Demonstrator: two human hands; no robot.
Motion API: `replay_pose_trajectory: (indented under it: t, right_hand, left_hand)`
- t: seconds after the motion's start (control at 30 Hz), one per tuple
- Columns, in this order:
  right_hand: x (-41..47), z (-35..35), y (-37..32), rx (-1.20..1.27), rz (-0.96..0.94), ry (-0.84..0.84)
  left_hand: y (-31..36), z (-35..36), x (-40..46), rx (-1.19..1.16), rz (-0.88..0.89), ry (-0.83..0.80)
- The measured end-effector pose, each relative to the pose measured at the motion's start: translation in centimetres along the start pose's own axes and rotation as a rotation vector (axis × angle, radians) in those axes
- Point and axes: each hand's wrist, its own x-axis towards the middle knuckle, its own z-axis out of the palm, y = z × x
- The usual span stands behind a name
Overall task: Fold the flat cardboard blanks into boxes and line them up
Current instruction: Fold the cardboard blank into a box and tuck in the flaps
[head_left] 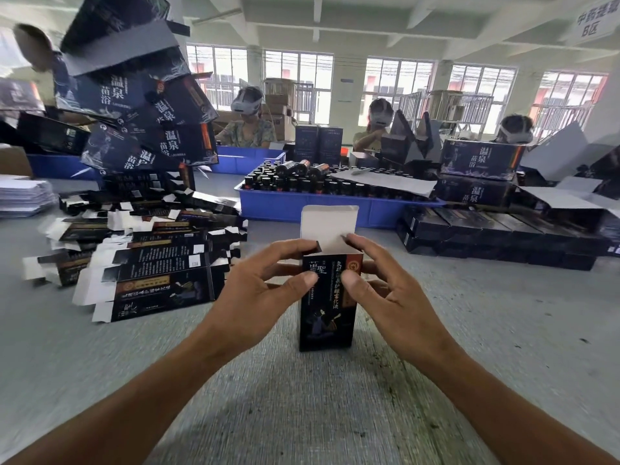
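A small black printed box (327,313) stands upright on the grey table in front of me, its white top flap (328,226) raised. My left hand (261,290) grips the box's upper left side, thumb on the front and index finger at the top edge. My right hand (382,290) grips the upper right side the same way. A spread pile of flat black blanks (151,263) lies on the table to the left. Rows of finished black boxes (496,236) lie flat at the right.
A blue tray (302,206) full of dark bottles stands behind the box. Large dark cartons (144,105) are stacked high at the left, others (479,172) at the right. White sheets (23,196) lie at far left. Three people sit across the table.
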Motion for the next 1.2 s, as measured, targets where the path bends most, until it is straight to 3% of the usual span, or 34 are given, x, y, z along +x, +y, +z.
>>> replay_pose_trajectory:
  t: [0.2, 0.37, 0.77, 1.2]
  right_hand:
    - [0.1, -0.3, -0.4, 0.065, -0.027, 0.007]
    - [-0.1, 0.0, -0.7, 0.149, -0.097, 0.108]
    - [-0.3, 0.3, -1.6, 0.136, -0.130, 0.200]
    - [-0.2, 0.1, -1.6, 0.184, -0.111, 0.263]
  left_hand:
    - [0.3, 0.0, -0.1, -0.011, 0.001, 0.018]
    - [0.7, 0.4, -0.1, -0.007, 0.068, 0.047]
    - [0.4, 0.3, -0.2, 0.083, 0.089, 0.059]
    - [1.0, 0.6, -0.3, -0.068, 0.015, 0.100]
